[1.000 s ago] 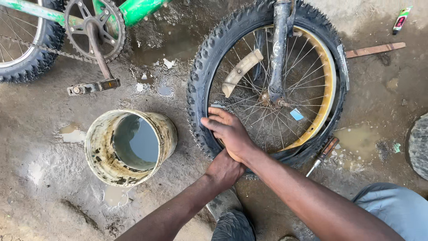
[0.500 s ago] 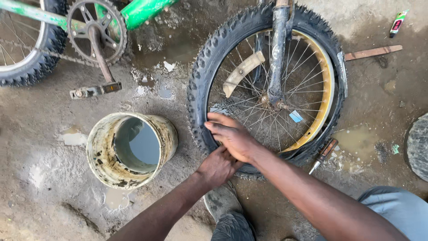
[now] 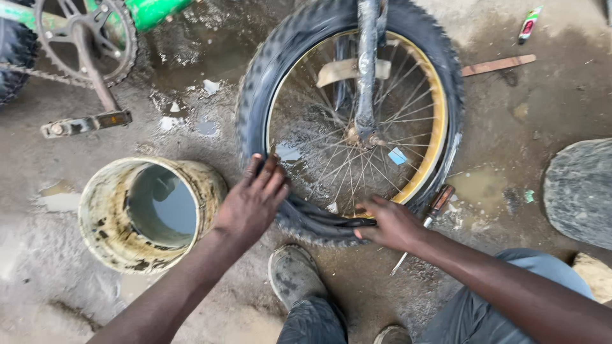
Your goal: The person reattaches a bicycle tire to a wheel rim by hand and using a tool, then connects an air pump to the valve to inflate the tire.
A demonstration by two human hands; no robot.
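A bicycle wheel with a knobby black tyre and a yellow rim stands in a grey fork on wet ground. My left hand lies over the tyre's lower left part, palm on the tread and fingers over the sidewall. My right hand is at the bottom of the wheel. Its fingers pinch a strip of black rubber tube that shows between tyre and rim.
A dirty bucket with water stands left of the wheel. A screwdriver lies by the rim's lower right. A pedal, chainring and green frame are top left. A flat stone is right; my shoe below.
My hands, which were together at the tyre's lower left, have parted. The right hand has slid right along the bottom of the rim, and the view has come closer.
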